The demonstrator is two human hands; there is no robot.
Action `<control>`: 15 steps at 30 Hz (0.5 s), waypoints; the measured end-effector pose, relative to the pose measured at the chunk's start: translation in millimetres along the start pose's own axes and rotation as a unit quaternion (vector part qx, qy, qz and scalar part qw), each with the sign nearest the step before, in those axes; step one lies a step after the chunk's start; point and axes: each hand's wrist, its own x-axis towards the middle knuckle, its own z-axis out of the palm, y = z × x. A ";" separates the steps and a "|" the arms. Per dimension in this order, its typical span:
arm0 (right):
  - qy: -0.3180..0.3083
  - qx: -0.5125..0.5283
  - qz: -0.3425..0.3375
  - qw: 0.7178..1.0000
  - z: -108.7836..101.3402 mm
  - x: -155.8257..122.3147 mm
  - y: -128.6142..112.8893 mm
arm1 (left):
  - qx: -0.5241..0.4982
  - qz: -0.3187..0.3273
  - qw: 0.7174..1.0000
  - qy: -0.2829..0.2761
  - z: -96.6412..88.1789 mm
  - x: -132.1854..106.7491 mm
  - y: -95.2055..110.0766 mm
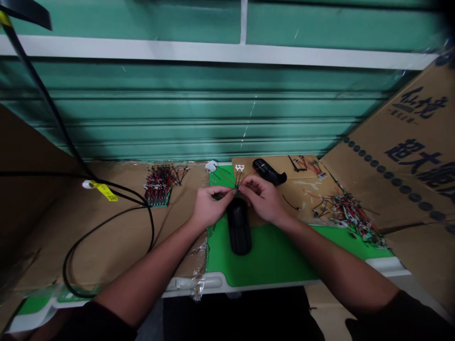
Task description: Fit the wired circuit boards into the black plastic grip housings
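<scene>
This is a makeshift electronics assembly workshop, set up against a ribbed green roller shutter (pixel 199 123) straight ahead, beyond the left hand (pixel 211 206) and right hand (pixel 261 199). Flattened cardboard (pixel 88 237) lines the bench left of the grip, and a printed carton (pixel 401 142) leans up to the right. A green work mat (pixel 273 251) lies under the grip, with a cluster of wired circuit boards (pixel 159 185) to its left and a heap of loose wired pieces (pixel 351 219) to its right.
</scene>
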 end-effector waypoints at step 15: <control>-0.005 0.005 0.028 1.000 1.6 -1.8 -8.6 | -0.015 0.049 0.999 -0.006 3.1 0.4 -0.5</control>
